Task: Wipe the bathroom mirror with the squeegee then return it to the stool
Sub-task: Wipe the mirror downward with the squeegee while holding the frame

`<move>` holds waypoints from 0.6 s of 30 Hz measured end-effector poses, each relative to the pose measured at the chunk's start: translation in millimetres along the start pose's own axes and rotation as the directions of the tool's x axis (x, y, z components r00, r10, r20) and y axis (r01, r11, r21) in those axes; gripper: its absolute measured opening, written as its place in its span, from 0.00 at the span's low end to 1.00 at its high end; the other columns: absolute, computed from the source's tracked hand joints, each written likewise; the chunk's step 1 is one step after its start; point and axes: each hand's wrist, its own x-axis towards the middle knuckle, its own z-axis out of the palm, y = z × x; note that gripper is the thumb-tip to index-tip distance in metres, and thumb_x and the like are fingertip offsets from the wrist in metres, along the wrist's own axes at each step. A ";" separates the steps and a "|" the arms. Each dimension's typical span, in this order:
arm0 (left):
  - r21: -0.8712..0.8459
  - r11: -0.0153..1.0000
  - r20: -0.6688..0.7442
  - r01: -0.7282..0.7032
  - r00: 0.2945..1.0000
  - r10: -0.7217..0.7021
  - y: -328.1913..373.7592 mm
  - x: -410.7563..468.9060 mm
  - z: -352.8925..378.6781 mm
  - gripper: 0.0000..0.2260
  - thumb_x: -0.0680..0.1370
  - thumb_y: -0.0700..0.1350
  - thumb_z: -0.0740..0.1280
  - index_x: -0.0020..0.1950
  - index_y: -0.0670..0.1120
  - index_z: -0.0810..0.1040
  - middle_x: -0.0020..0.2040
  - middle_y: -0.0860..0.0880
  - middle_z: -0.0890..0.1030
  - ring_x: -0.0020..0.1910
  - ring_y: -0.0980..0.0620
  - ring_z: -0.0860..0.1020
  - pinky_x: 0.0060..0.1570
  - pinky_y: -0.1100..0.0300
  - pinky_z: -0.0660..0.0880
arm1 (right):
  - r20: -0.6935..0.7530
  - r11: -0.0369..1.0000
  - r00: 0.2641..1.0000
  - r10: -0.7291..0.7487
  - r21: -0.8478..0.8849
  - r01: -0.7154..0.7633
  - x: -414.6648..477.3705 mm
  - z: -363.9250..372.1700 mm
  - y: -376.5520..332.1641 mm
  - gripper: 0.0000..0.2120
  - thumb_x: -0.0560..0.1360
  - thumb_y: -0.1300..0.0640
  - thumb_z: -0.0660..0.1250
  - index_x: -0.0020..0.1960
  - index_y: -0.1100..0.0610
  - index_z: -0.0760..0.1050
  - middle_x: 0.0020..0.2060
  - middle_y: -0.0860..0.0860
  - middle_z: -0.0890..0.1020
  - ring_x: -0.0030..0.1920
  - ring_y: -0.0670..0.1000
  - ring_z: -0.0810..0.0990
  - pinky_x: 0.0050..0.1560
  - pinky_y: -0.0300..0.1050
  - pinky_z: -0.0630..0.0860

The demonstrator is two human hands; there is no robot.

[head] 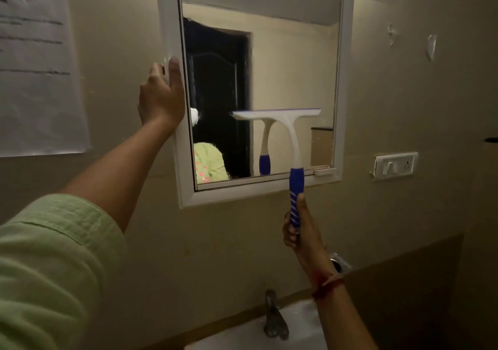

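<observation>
The white-framed mirror [347, 85] hangs on the beige wall ahead. My right hand [299, 228] grips the blue striped handle of the white squeegee [289, 128], held upright. Its blade lies across the lower middle of the glass, and the squeegee's reflection shows just to its left. My left hand [161, 96] holds the mirror's left frame edge, thumb on the front and fingers curled behind it. The stool is out of view.
A white sink [296, 330] with a metal tap [273, 316] sits below the mirror. A switch and socket plate [394, 165] is on the wall to the right. A paper sheet [37, 66] is taped to the wall at the left.
</observation>
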 end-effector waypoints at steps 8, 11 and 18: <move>0.000 1.000 -0.011 0.008 1.000 -0.008 0.2 0.3 0.5 0.25 0.79 0.60 0.48 0.55 0.40 0.71 0.42 0.47 0.72 0.41 0.52 0.69 0.38 0.59 0.61 | -0.182 0.988 0.973 0.140 -0.043 -0.150 -35.5 -11.8 79.9 0.30 0.60 0.27 0.57 0.30 0.55 0.71 0.19 0.47 0.69 0.20 0.45 0.65 0.24 0.36 0.61; 0.004 1.000 -0.014 0.012 1.000 -0.012 0.5 1.0 1.2 0.24 0.79 0.60 0.49 0.53 0.40 0.71 0.35 0.51 0.70 0.39 0.53 0.69 0.29 0.60 0.59 | -0.146 0.995 0.985 0.091 -0.025 -0.096 -22.5 -11.3 59.7 0.33 0.58 0.23 0.59 0.29 0.55 0.70 0.18 0.47 0.68 0.19 0.45 0.64 0.22 0.35 0.61; 0.022 0.999 -0.020 0.023 1.000 -0.023 1.4 -0.1 0.6 0.22 0.79 0.60 0.49 0.49 0.42 0.71 0.39 0.47 0.71 0.39 0.50 0.69 0.37 0.59 0.59 | -0.131 0.998 0.990 0.051 -0.041 -0.057 -7.6 -17.5 39.7 0.36 0.53 0.20 0.60 0.30 0.55 0.70 0.18 0.46 0.69 0.18 0.45 0.65 0.21 0.34 0.62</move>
